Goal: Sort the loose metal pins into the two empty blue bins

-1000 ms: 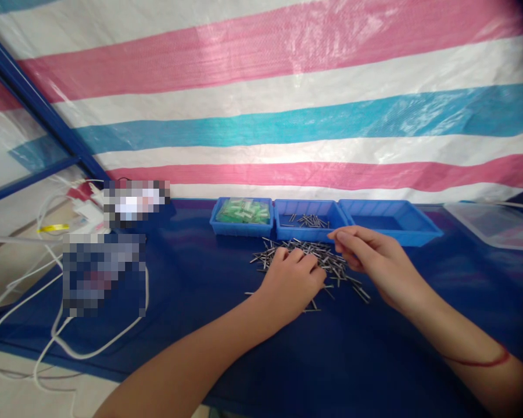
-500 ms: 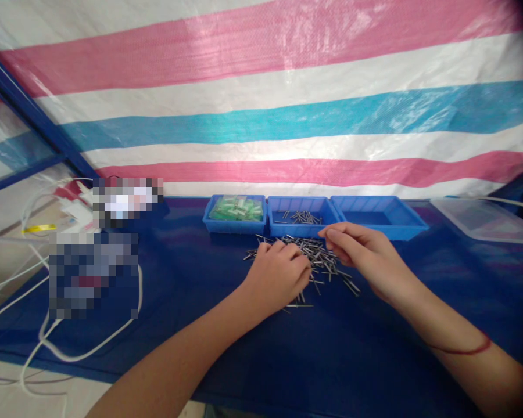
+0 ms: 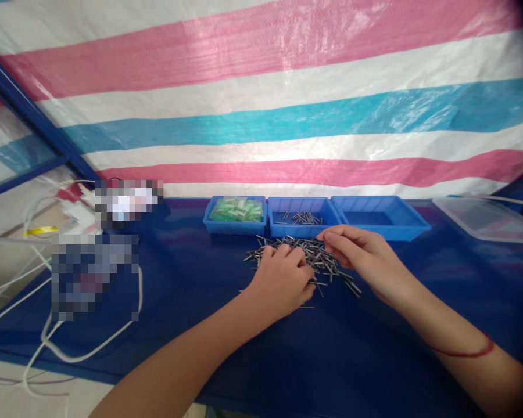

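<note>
On the blue table (image 3: 353, 348), slim, shiny grey pins (image 3: 322, 257) sprawl around the left hand (image 3: 282, 278), grip unclear; right hand (image 3: 361, 248) pinched together.

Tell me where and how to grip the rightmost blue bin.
Probably best at the rim of its right end wall, from the right: the rightmost blue bin slopes outward there. Its left wall sits close to the middle blue bin, and the right hand hides part of its front.

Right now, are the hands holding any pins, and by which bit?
I can't tell. The left hand is over the pins, hiding any hold; the right hand is pinched, but no pin shows in it.
</note>
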A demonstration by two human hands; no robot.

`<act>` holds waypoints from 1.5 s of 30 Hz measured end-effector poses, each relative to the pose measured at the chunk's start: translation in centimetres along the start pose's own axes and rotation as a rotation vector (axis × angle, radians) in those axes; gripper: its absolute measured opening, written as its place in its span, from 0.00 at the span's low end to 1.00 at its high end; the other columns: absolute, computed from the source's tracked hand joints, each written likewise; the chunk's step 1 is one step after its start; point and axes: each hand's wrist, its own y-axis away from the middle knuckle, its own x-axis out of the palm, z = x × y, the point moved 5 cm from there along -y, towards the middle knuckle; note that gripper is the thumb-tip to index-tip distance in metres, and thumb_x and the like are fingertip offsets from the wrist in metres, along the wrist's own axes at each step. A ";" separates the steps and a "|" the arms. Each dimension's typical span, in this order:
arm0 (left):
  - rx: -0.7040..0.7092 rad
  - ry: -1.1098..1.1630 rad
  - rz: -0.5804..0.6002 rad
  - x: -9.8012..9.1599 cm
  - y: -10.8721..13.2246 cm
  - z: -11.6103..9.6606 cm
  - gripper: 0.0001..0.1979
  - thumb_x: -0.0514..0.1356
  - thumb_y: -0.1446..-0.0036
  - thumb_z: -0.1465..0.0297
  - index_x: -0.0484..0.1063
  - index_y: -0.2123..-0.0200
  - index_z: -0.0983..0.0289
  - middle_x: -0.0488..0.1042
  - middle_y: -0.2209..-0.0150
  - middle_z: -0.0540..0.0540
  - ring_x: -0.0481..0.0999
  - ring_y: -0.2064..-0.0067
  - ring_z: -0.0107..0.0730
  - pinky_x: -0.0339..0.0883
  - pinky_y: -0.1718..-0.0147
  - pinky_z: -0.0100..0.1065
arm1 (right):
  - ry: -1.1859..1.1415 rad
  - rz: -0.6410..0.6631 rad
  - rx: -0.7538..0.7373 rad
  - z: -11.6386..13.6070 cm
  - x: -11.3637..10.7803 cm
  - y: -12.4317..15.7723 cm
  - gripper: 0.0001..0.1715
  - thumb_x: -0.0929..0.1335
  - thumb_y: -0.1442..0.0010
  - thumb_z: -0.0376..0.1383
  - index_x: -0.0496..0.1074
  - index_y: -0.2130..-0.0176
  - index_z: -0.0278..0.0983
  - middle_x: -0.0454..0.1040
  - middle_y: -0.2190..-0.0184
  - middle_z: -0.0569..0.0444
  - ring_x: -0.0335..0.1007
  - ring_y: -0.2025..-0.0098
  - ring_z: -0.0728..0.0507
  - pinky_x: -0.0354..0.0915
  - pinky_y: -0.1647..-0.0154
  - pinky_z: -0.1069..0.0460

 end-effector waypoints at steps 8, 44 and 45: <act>-0.017 -0.148 -0.069 0.3 0.1 -0.9 0.10 0.50 0.35 0.70 0.71 0.62 0.64 0.71 0.58 0.56 0.67 0.57 0.41 0.55 0.64 0.41 | 0.147 0.020 -0.103 0.7 0.2 0.1 0.16 0.66 0.41 0.45 0.75 0.70 0.37 0.73 0.75 0.54 0.68 0.73 0.46 0.62 0.74 0.53; -0.327 0.889 -0.431 -1.6 -0.1 3.6 0.06 0.59 0.42 0.68 0.74 0.64 0.64 0.75 0.65 0.52 0.72 0.66 0.27 0.66 0.66 0.28 | -0.083 0.008 -0.130 1.2 1.7 1.3 0.13 0.71 0.45 0.44 0.74 0.64 0.38 0.72 0.71 0.55 0.63 0.73 0.50 0.61 0.75 0.55; -0.338 0.914 -0.413 -1.4 -0.1 3.7 0.07 0.59 0.42 0.68 0.74 0.63 0.64 0.75 0.64 0.53 0.72 0.66 0.27 0.65 0.66 0.28 | -0.069 -0.024 -0.171 1.2 1.5 1.4 0.12 0.72 0.46 0.43 0.74 0.64 0.38 0.73 0.69 0.54 0.65 0.71 0.49 0.63 0.73 0.55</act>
